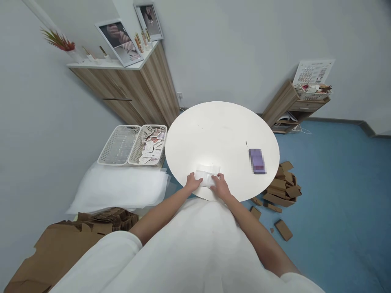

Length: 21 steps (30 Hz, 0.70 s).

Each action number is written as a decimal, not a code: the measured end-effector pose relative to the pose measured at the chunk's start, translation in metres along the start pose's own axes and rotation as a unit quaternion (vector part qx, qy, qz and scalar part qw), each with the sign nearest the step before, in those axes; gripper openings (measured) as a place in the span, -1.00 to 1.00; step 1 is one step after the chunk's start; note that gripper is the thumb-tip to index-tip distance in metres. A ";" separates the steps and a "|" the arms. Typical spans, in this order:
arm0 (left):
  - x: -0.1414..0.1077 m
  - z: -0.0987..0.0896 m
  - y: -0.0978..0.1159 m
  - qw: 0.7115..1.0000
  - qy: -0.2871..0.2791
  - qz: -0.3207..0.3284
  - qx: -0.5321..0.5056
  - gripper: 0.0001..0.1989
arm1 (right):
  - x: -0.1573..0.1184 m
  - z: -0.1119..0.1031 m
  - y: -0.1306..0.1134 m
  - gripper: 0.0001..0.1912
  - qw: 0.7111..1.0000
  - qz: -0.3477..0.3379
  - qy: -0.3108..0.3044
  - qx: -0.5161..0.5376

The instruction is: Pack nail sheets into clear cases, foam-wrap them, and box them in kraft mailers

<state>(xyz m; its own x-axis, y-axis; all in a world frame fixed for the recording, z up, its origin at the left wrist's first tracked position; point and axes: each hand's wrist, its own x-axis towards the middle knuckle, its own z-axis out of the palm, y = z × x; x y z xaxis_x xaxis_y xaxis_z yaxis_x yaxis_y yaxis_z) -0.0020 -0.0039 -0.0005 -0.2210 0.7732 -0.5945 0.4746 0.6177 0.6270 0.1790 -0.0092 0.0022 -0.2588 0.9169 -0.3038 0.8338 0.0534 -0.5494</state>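
Near the front edge of the round white table (220, 126) lies a small piece of white foam sheet (207, 178), folded over on itself. My left hand (193, 183) grips its left end, with the thumb on top. At the right end, my right hand (220, 186) holds the fold with thumb and fingers. Whatever may be wrapped inside the sheet is hidden. Further right on the table rests a purple item (257, 161), blurred in the picture.
Left of the table stand a basket of clear packets (117, 142) and a basket of printed cards (152, 148). Larger white sheets (116, 187) and flattened cardboard (67, 248) lie nearer me. Cardboard boxes (282, 187) are heaped on the blue floor at right. A wooden cabinet (122, 89) stands behind.
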 end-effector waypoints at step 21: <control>-0.005 0.001 0.020 0.971 -0.059 0.203 0.114 -0.93 | 0.007 0.008 -0.009 -0.45 0.999 0.010 -0.023 0.038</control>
<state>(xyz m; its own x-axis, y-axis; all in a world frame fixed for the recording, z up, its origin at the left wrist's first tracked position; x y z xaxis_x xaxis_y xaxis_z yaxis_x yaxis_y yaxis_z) 0.0092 0.0050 0.0148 0.1160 0.9159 -0.3842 0.6808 0.2083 0.7022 0.1655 -0.0060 -0.0010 -0.2649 0.8986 -0.3497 0.8003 0.0026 -0.5996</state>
